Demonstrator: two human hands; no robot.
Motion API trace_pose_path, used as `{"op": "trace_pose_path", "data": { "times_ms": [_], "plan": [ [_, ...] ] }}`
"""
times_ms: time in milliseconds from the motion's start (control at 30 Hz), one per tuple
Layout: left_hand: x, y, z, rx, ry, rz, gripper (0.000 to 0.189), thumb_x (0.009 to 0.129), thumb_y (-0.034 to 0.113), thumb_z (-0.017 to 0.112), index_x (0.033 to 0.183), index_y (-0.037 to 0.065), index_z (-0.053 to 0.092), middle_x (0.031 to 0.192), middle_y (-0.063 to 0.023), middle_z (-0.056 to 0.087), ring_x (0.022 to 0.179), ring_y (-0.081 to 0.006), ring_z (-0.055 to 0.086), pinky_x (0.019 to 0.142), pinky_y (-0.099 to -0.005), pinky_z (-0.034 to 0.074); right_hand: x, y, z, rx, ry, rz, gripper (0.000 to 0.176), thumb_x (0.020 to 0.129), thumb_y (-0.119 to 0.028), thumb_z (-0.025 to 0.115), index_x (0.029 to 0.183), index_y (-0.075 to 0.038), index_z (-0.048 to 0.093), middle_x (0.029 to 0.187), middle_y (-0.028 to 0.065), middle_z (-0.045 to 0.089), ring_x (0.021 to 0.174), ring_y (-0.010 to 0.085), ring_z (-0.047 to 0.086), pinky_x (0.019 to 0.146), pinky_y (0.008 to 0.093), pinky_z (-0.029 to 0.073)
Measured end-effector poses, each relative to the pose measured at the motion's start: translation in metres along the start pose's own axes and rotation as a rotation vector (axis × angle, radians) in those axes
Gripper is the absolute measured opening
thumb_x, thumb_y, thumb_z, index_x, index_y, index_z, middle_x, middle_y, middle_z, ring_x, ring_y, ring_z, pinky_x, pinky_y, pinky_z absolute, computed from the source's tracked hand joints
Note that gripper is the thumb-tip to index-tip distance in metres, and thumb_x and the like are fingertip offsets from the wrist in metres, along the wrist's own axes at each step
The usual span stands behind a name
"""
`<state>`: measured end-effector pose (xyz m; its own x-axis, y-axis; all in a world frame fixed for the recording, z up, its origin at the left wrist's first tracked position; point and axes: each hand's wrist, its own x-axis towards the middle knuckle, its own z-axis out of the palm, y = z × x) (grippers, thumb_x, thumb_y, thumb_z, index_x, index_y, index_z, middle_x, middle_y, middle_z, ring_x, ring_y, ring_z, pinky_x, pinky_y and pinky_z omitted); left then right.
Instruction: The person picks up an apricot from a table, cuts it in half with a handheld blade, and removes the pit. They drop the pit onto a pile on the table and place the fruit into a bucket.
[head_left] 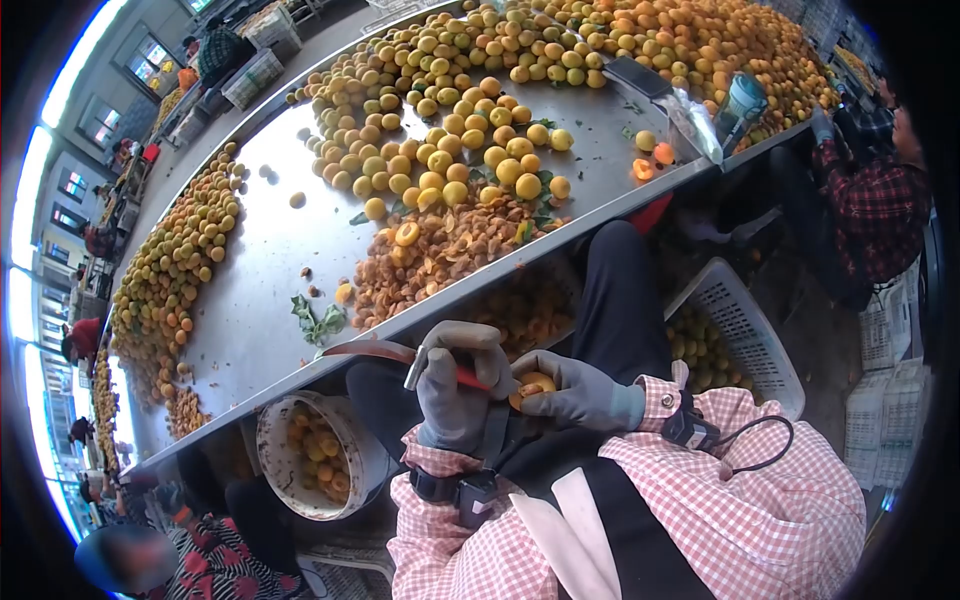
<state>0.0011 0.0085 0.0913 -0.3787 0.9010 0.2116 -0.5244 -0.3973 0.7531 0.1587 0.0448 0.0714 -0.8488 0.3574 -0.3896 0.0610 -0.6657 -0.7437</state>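
Note:
My left hand [455,390], in a grey glove, is closed around the red handle of a knife [370,349], whose curved blade points left. Beside it my right hand [580,392], also gloved, grips an apricot [533,386] between thumb and fingers. The fruit looks cut open, with something brown showing inside. Both hands are close together above my lap, in front of the metal table [265,290]. On the table just beyond them lies a heap of brown apricot stones [435,265].
Whole apricots [440,150] are heaped across the table. A white bucket [272,440] of fruit stands left of my knees, a white crate [765,360] to the right. A phone [637,77] and a bottle [742,100] lie at the table edge. Co-workers [880,200] sit on both sides.

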Motion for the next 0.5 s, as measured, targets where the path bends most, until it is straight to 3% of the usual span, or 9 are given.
{"op": "trace_pose_path", "data": {
  "times_ms": [100, 300, 367, 400, 467, 500],
  "plan": [
    [-0.001, 0.005, -0.015, -0.178, -0.156, -0.166, 0.046, 0.094, 0.045, 0.053, 0.101, 0.0, 0.06, 0.056, -0.0007, 0.046, 0.044, -0.0095, 0.04, 0.043, -0.0234, 0.033, 0.001, -0.001, 0.004, -0.21, 0.009, -0.166, 0.041, 0.091, -0.021, 0.063, 0.124, -0.005, 0.046, 0.11, 0.0049, 0.055, 0.097, 0.0095, 0.054, 0.084, 0.0261, 0.046],
    [-0.008, 0.003, -0.006, -0.098, -0.088, -0.111, 0.039, 0.094, 0.04, 0.056, 0.093, 0.0, 0.059, 0.054, -0.0017, 0.046, 0.042, -0.0093, 0.038, 0.043, -0.0246, 0.031, -0.004, -0.016, 0.014, -0.106, 0.004, 0.036, 0.041, 0.093, -0.021, 0.06, 0.125, -0.004, 0.042, 0.108, 0.0082, 0.054, 0.088, 0.0136, 0.057, 0.077, 0.0276, 0.049],
    [-0.007, 0.002, -0.003, -0.163, -0.016, -0.021, 0.036, 0.096, 0.038, 0.053, 0.09, 0.002, 0.058, 0.052, -0.0002, 0.044, 0.04, -0.0083, 0.035, 0.042, -0.0247, 0.029, 0.001, -0.007, 0.015, -0.233, 0.018, -0.166, 0.044, 0.093, -0.03, 0.061, 0.123, -0.006, 0.04, 0.099, 0.0058, 0.054, 0.077, 0.0098, 0.057, 0.065, 0.0239, 0.048],
    [-0.006, 0.003, -0.002, -0.161, -0.013, -0.02, 0.036, 0.096, 0.038, 0.053, 0.09, 0.002, 0.058, 0.052, -0.0002, 0.044, 0.04, -0.0083, 0.035, 0.042, -0.0247, 0.029, 0.006, 0.001, 0.015, -0.232, 0.015, -0.164, 0.044, 0.093, -0.03, 0.061, 0.123, -0.006, 0.04, 0.099, 0.0058, 0.054, 0.077, 0.0098, 0.057, 0.065, 0.0239, 0.048],
    [-0.004, 0.005, 0.001, -0.223, -0.028, 0.013, 0.034, 0.098, 0.036, 0.05, 0.09, 0.004, 0.057, 0.05, 0.0023, 0.04, 0.039, -0.0079, 0.034, 0.041, -0.0251, 0.028, 0.016, 0.014, 0.014, -0.489, 0.068, -0.688, 0.042, 0.093, -0.023, 0.061, 0.124, -0.004, 0.039, 0.1, 0.0076, 0.055, 0.082, 0.0128, 0.058, 0.069, 0.028, 0.05],
    [-0.003, 0.004, 0.0, -0.221, -0.027, 0.013, 0.034, 0.098, 0.036, 0.05, 0.09, 0.004, 0.057, 0.05, 0.0023, 0.04, 0.039, -0.0079, 0.034, 0.041, -0.0251, 0.028, 0.019, 0.015, 0.009, -0.487, 0.067, -0.688, 0.042, 0.093, -0.023, 0.061, 0.124, -0.004, 0.039, 0.1, 0.0076, 0.055, 0.082, 0.0128, 0.058, 0.069, 0.028, 0.05]
  ]
}}
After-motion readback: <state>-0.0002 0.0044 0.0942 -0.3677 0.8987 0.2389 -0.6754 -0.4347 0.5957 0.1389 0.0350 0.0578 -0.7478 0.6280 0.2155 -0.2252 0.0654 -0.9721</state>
